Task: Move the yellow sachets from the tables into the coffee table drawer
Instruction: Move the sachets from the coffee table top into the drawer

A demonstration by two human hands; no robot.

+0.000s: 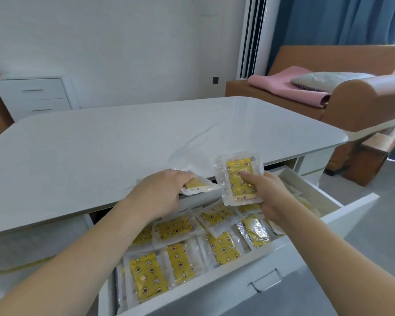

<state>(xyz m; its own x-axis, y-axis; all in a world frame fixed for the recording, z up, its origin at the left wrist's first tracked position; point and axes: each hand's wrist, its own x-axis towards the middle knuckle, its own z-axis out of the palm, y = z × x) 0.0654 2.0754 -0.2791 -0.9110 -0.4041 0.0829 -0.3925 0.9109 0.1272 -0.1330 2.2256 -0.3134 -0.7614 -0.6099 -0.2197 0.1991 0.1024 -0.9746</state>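
Head view: sofa beyond table, sachet-filled drawer open.

sachets crowd the open drawer; above it, the tabletop edge overhangs the back.

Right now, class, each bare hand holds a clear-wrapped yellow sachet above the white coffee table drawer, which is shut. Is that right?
Not quite: the white coffee table drawer is pulled open and holds many yellow sachets. The head view shows it. The rest stands: the left hand grips one clear-wrapped yellow sachet, the right hand another sachet.
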